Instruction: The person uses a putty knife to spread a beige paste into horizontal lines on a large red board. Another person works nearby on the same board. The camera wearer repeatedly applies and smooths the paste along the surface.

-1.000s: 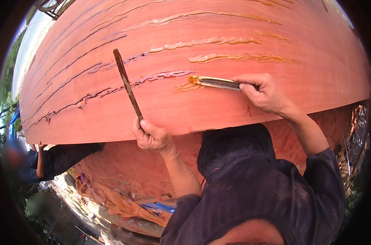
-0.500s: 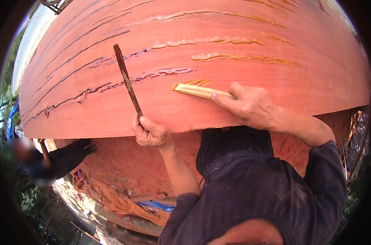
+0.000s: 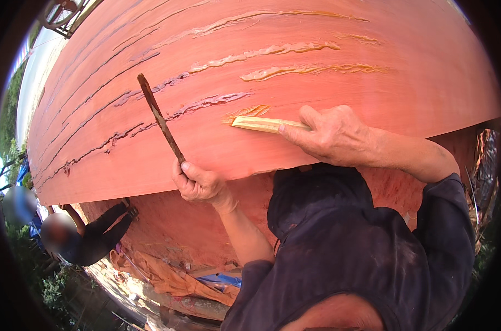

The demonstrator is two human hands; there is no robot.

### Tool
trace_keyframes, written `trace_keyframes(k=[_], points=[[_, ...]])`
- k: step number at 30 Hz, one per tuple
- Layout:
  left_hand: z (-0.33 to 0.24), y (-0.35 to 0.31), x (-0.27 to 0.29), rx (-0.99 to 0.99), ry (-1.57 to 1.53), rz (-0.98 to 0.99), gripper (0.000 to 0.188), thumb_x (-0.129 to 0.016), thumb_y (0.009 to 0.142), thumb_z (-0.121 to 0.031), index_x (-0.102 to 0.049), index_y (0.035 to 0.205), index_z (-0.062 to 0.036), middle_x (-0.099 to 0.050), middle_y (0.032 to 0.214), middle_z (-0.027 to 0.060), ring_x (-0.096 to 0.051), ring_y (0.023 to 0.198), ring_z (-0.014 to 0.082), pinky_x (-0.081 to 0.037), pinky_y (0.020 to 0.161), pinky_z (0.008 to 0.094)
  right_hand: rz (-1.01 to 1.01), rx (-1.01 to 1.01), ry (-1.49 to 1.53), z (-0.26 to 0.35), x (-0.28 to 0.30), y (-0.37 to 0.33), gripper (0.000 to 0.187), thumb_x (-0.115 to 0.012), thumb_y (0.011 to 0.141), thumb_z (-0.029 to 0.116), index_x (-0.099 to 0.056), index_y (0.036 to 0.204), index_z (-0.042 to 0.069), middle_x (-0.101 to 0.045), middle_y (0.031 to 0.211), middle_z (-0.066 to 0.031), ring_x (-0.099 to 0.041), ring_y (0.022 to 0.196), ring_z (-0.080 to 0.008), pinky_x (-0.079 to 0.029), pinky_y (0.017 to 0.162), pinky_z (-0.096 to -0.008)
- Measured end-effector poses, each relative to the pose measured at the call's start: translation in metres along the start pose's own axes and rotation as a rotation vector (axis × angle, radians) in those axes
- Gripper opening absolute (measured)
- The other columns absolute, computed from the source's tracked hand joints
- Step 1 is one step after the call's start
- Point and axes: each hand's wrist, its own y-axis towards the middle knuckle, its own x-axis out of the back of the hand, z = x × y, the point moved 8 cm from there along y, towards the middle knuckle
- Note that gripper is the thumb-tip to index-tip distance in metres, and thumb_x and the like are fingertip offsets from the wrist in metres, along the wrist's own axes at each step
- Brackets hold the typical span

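Evidently, paste [image 3: 267, 51] covers lines toward the red surface's [image 3: 195, 157] right edge — leftward, dark cracks [image 3: 130, 130] look unfilled. Left hand [image 3: 201, 183] grips a stick [image 3: 160, 119]; right hand [image 3: 336, 135], fingers closed, holds a blade [image 3: 264, 123] against the surface near its lower edge.

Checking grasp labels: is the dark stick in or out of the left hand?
In. The left hand grips the dark stick by its lower end, thumb against it; the rest juts out over the reddish surface.
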Motion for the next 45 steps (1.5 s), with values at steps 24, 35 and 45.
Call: trace_keyframes(k=[24,35,45], points=[[0.009,0.002,0.006,0.006,0.087,-0.011,0.034,-0.054,0.100,-0.021,-0.070,0.109,0.0081,-0.066,0.080,0.0094,-0.058,0.069,0.0181,-0.047,0.062,0.0312,-0.194,-0.212,-0.085,-0.022,-0.007,-0.044,0.039,-0.069,0.084,0.015,-0.068,0.123,0.016,-0.046,0.074,-0.0061,-0.052,0.051,-0.0190,-0.043,0.038,-0.0334],[-0.023,0.018,0.008,0.470,-0.360,0.305,0.038,-0.047,0.104,-0.019,-0.054,0.133,0.0054,-0.037,0.075,-0.0024,-0.032,0.053,0.0054,-0.027,0.043,0.0199,-0.622,-0.784,0.913,-0.042,0.021,-0.172,0.031,-0.052,0.100,0.014,-0.063,0.124,-0.002,-0.064,0.083,-0.0069,-0.060,0.074,-0.0152,-0.048,0.070,-0.0315],[-0.292,-0.119,-0.052,1.200,-0.901,2.027,0.091,-0.079,0.076,-0.029,-0.034,0.148,0.0028,-0.047,0.087,0.0030,-0.039,0.068,0.0048,-0.033,0.060,0.0170,-0.660,-0.952,1.426,-0.037,-0.007,-0.221,0.038,-0.054,0.104,0.018,-0.057,0.136,-0.002,-0.059,0.076,0.0008,-0.047,0.054,-0.0022,-0.040,0.049,-0.0190]])
